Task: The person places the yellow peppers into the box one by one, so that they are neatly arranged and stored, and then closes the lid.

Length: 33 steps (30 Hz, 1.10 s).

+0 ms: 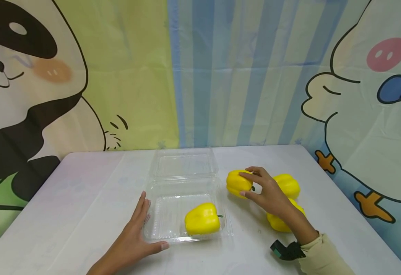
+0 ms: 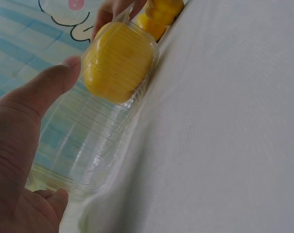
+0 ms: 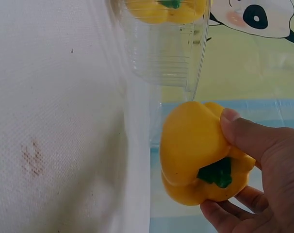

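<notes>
My right hand (image 1: 267,191) grips a yellow bell pepper (image 1: 238,183) by its stem end, thumb and fingers on opposite sides. In the right wrist view that pepper (image 3: 193,155) shows its green stem, and the table surface lies off to its left. A clear plastic clamshell box (image 1: 167,214) stands with its lid (image 1: 186,164) laid back. Inside, at the near right corner, another yellow bell pepper (image 1: 202,219) lies on its side. My left hand (image 1: 133,233) is at the box's left near corner, fingers straight along the side and thumb toward the front edge.
Beyond my right forearm are two more yellow bell peppers, one farther back (image 1: 288,186) and one nearer (image 1: 283,221), partly hidden by the arm. A white cloth covers the table (image 1: 83,214). A cartoon-printed curtain (image 1: 221,76) hangs behind it.
</notes>
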Tool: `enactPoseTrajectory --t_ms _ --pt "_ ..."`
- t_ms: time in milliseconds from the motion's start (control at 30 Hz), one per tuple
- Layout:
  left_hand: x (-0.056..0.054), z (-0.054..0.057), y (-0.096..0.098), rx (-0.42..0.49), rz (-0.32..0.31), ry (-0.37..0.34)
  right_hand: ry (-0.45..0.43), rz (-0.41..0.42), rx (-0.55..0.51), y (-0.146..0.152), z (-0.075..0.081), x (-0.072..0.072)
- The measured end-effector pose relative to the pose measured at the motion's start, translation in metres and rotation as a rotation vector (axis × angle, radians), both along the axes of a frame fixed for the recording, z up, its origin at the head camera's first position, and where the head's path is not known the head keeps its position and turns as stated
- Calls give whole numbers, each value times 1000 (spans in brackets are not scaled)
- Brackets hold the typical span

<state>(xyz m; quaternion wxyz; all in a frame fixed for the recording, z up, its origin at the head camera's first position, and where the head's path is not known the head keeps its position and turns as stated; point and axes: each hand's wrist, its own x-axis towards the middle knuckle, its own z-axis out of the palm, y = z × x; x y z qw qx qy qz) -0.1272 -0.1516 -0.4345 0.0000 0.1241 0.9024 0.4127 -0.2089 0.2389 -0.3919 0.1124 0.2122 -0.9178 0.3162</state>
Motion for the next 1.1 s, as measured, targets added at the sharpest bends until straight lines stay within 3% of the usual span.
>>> enactPoseTrajectory --t_ms 367,1100 --pt "0 -1 -1 5 -1 3 79 56 -31 0 -5 -2" --pt "-1 -2 -2 13 -17 29 181 76 -101 -5 -1 0"
